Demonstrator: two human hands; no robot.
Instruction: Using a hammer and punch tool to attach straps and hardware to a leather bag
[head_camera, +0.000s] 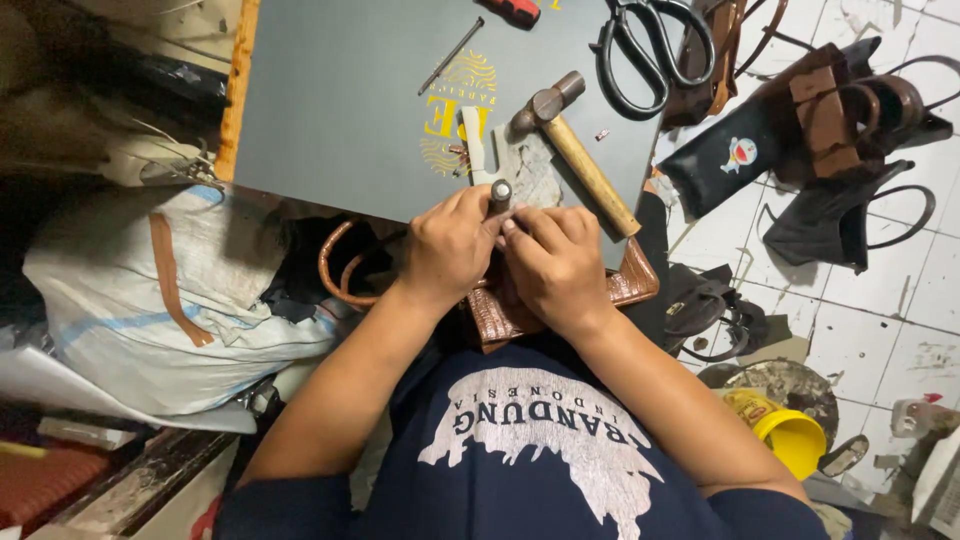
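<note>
We are pressing both hands together at the near edge of the dark grey board (330, 110), over a brown, scale-textured leather bag (500, 315) that is lying partly under the board's edge and partly in our lap. Our left hand (450, 245) is curling its fingers narrowly around a short dark metal punch (500, 193), which is standing upright with its round top showing above the knuckles. Our right hand (555, 265) is sitting just beside it, touching the left, its fingers bent tight and its thumb pushing in at the foot of the punch; what lies beneath those fingertips we cannot tell. The bag's curved handle (335, 265) is arching out to the left of our left wrist.

Just beyond the punch, a wooden-handled hammer (575, 150) is lying slantwise on the board, head towards the middle, handle reaching the right edge. Big black scissors (650, 50) are resting at the far right corner, a thin metal rod (450, 57) near the far edge. Off the board, a white sack (150, 300) is slumping on the left, dark leather bags and straps (810, 150) are lying on the tiled floor to the right, and a yellow tin (785, 435) is standing near our right elbow.
</note>
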